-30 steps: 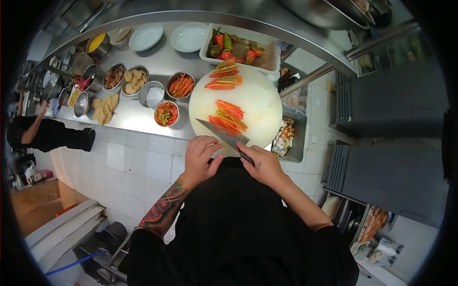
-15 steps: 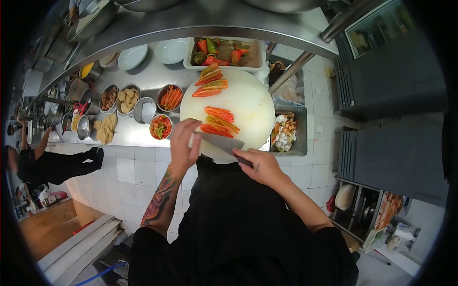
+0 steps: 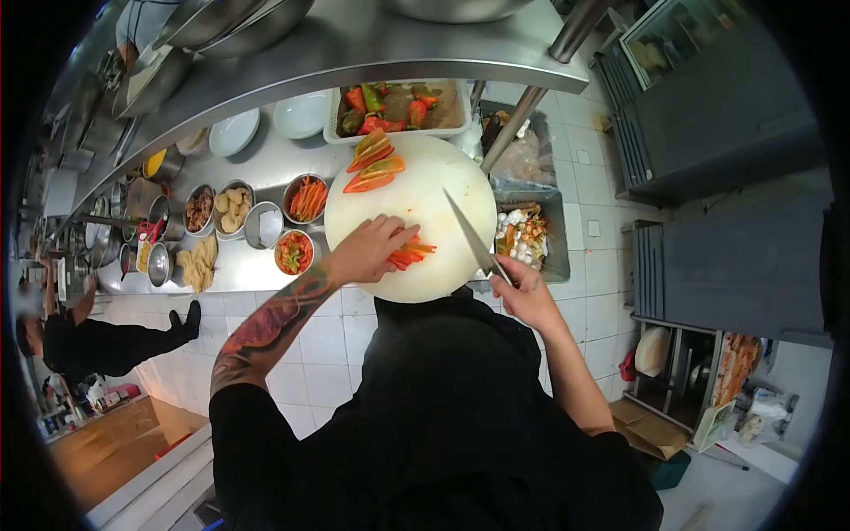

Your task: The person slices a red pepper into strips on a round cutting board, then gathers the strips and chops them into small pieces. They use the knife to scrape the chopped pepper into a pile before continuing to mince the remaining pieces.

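Observation:
My left hand [image 3: 370,250] is on the round white cutting board [image 3: 443,164], its fingers pressed together over cut pepper strips [image 3: 413,253] near the board's lower part. The strips stick out past the fingertips, and the palm hides some of them. Off the right edge of the board, my right hand [image 3: 526,292] grips the handle of a knife [image 3: 471,234]. Its blade lies over the board, pointing up and left, apart from the strips. Two larger stacks of pepper pieces [image 3: 374,174] rest at the board's upper left.
Behind the board is a white tray of whole peppers [image 3: 333,124]. Metal bowls, one with carrot-coloured strips [image 3: 308,200], stand left. A bin of scraps [image 3: 553,230] is at the right. A metal shelf [image 3: 372,75] overhangs the counter. Another person [image 3: 106,341] is at far left.
My right hand has moved the knife right, away from the strips, and turned its blade upward. My left hand has come over the strips, which now form a smaller visible bunch. The view has shifted.

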A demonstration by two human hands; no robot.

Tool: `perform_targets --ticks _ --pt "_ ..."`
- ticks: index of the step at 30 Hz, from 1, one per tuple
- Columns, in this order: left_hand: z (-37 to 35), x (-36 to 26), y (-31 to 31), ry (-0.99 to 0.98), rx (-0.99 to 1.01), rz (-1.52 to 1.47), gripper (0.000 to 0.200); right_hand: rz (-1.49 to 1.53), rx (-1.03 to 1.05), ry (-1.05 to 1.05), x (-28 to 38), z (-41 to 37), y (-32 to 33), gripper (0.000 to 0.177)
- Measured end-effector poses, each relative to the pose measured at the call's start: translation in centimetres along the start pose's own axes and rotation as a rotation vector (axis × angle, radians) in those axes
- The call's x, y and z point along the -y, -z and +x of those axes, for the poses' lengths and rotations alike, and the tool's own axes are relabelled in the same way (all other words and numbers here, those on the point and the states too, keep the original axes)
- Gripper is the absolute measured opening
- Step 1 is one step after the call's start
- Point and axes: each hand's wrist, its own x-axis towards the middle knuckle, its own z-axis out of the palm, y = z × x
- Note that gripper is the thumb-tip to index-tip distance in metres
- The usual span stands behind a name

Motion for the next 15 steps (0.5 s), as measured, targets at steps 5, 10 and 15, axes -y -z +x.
perform_targets --ticks 5,10,15 --pt "0.4 -3.5 -4.2 0.202 -0.296 -0.01 0.083 -0.269 0.036 -0.005 1.9 0.6 -1.6 0.049" --pt "3.0 -7.0 -6.5 0.508 -0.547 -0.016 0.084 -0.696 -0.047 0.269 2.6 3.4 -2.8 0.042" --pt "2.1 -7.7 -7.4 0.576 -0.712 0.027 0.088 -0.772 0.136 0.27 4.0 3.0 -3.7 0.037"
